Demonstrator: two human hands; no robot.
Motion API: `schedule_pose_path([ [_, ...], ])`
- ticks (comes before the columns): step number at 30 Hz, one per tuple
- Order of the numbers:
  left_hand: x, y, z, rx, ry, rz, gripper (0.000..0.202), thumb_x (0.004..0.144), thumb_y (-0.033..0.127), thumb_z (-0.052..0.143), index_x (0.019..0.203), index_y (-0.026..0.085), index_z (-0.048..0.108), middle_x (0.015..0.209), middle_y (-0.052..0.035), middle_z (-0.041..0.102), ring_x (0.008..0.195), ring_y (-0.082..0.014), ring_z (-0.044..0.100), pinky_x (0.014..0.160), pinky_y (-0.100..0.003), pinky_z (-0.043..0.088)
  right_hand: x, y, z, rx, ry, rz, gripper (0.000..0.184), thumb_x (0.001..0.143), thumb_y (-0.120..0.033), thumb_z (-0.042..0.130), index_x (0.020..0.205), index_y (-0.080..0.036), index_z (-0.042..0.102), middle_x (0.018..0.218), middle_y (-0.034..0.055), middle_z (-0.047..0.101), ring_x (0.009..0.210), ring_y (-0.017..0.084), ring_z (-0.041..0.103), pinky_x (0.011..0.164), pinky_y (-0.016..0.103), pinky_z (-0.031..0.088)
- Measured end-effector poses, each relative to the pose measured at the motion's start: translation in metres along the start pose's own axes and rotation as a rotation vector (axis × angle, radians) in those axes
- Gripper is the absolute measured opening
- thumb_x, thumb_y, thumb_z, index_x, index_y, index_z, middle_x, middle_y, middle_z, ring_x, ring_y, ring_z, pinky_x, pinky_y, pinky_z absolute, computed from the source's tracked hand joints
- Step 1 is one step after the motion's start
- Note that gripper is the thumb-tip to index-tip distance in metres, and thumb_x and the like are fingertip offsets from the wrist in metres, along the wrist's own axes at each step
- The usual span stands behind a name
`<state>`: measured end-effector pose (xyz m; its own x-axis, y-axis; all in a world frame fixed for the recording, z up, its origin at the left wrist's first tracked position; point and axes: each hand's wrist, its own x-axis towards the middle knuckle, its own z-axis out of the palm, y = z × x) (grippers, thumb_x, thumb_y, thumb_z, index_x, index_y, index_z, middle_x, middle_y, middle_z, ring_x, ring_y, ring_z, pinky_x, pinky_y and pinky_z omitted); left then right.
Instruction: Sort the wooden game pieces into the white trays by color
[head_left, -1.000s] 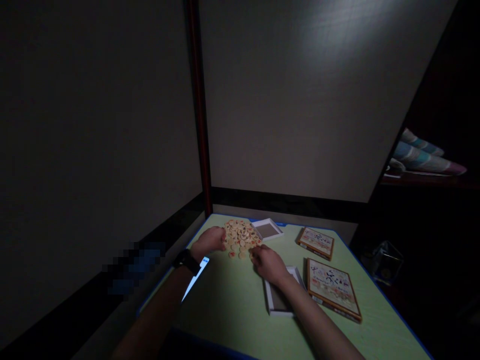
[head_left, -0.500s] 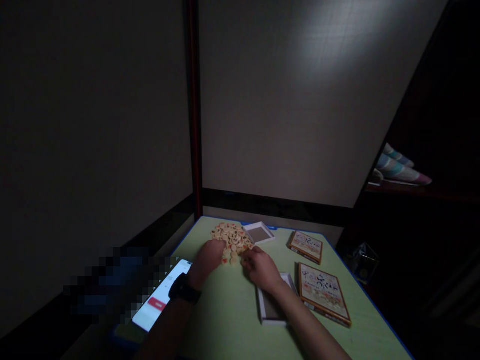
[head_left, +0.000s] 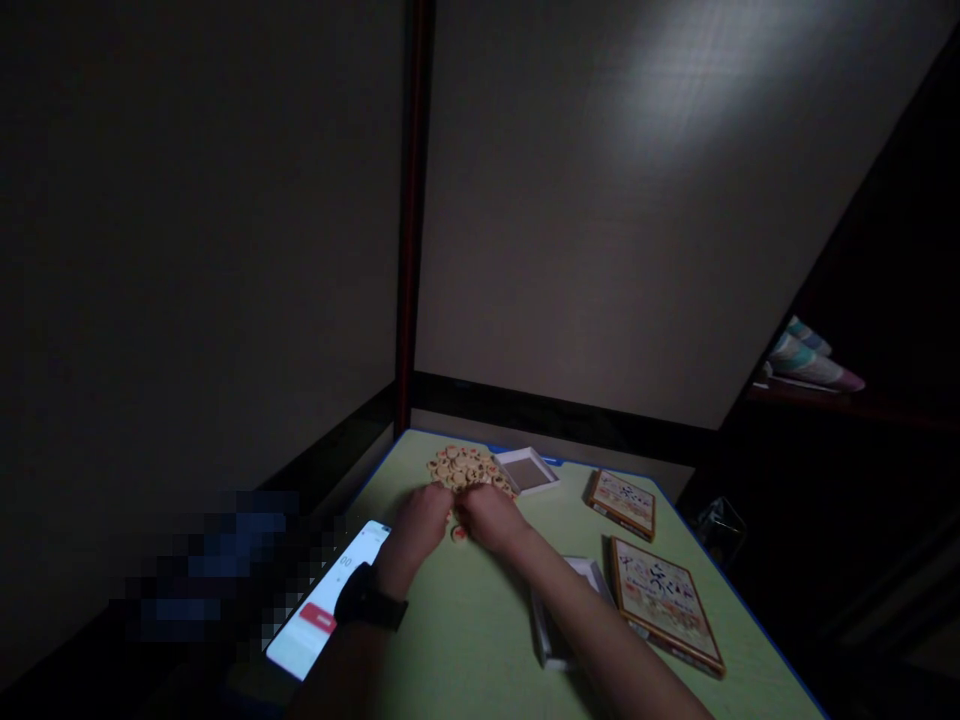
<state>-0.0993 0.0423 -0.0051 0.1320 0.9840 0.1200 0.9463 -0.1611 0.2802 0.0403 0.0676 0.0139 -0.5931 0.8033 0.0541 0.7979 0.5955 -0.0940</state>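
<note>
A heap of round wooden Chinese chess pieces [head_left: 463, 467] with red and dark markings lies at the far left of the green table. At its near edge my left hand [head_left: 424, 518], with a black watch on the wrist, has its fingers curled. My right hand [head_left: 489, 514] is closed just beside it, the two nearly touching. What either hand holds is hidden behind the knuckles. A single red-marked piece [head_left: 459, 534] lies on the table just below and between the hands.
A shallow open box tray [head_left: 556, 478] stands beyond the heap. Another tray [head_left: 553, 660] lies partly under my right forearm. Two printed boxes [head_left: 621, 500], [head_left: 664, 605] rest along the right side. A lit phone [head_left: 330, 605] lies at the left edge of the green table [head_left: 465, 640].
My right hand has moved left over the near edge of the heap, close to my left hand. My left hand has shifted slightly. The view has turned a little to the left.
</note>
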Motion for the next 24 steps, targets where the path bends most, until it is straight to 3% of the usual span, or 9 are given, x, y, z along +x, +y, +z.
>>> schedule_pose_path([
  [5,-0.006,0.012,-0.016,0.122,-0.029,-0.052,0.028,0.090,0.006,0.047,0.097,0.015,0.072,0.103,-0.0172,0.071,0.107,-0.0274,0.065,0.092,-0.037,0.047,0.001,-0.002,0.002,-0.057,-0.022,-0.036,0.027,0.088,-0.013,0.051,0.102,-0.013,0.074,0.106,0.0178,0.075,0.098,0.026,0.070,0.085,0.031,0.049],
  [10,-0.009,0.006,-0.025,0.112,-0.046,-0.077,0.025,0.090,0.011,0.053,0.107,0.016,0.071,0.110,-0.0152,0.071,0.109,-0.0256,0.065,0.092,-0.032,0.047,-0.001,0.002,0.005,-0.087,-0.009,-0.087,0.026,0.091,-0.018,0.050,0.107,-0.014,0.070,0.108,0.0173,0.073,0.102,0.026,0.067,0.088,0.032,0.049],
  [17,-0.005,0.000,-0.033,0.140,0.131,-0.142,0.038,0.088,0.003,0.043,0.105,0.019,0.073,0.104,-0.0110,0.072,0.106,-0.0251,0.062,0.085,-0.032,0.048,0.001,0.004,0.011,-0.050,0.030,-0.125,0.024,0.089,-0.017,0.053,0.109,-0.014,0.066,0.113,0.0157,0.069,0.112,0.025,0.061,0.094,0.031,0.043],
  [20,-0.005,0.004,-0.036,0.143,0.253,-0.177,0.041,0.086,0.002,0.041,0.109,0.018,0.071,0.106,-0.0109,0.071,0.108,-0.0255,0.059,0.087,-0.032,0.047,0.003,0.004,0.012,0.000,0.025,-0.130,0.025,0.086,-0.013,0.053,0.106,-0.014,0.067,0.110,0.0154,0.070,0.106,0.024,0.063,0.090,0.030,0.044],
  [24,-0.004,0.005,-0.037,0.129,0.277,-0.197,0.042,0.086,0.001,0.042,0.113,0.018,0.070,0.109,-0.0103,0.069,0.110,-0.0246,0.057,0.090,-0.032,0.045,0.005,0.008,0.009,0.098,0.023,-0.138,0.024,0.087,-0.012,0.050,0.100,-0.015,0.070,0.102,0.0119,0.074,0.093,0.021,0.066,0.081,0.026,0.045],
])
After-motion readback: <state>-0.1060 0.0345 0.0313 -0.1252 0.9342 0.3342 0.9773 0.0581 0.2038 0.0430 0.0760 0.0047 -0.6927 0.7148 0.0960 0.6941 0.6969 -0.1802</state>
